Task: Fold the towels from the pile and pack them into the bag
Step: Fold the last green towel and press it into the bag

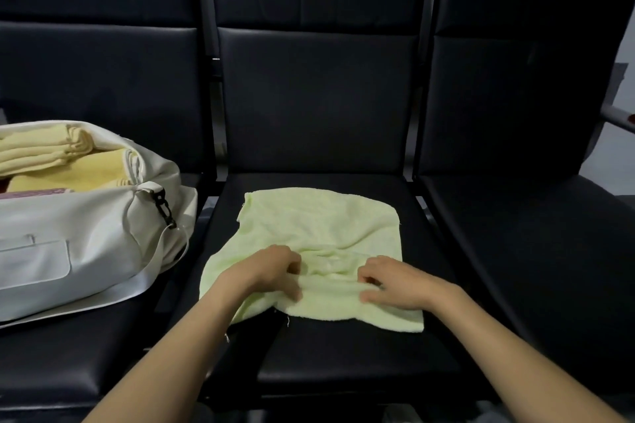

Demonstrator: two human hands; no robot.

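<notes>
I see the pale green towel (323,227) spread on the middle seat (343,354), with bare cushion in front of its near edge and to its right. The white bag (86,233), open with folded towels (51,154) inside, sits just left. The towel looks near square, slightly askew. My left hand (275,271) and right hand (395,285) each pinch a cloth ridge near that near edge.

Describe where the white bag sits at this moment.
In the head view the white bag lies on the left seat, open and holding folded yellow towels, beside the green towel on the middle seat.
</notes>
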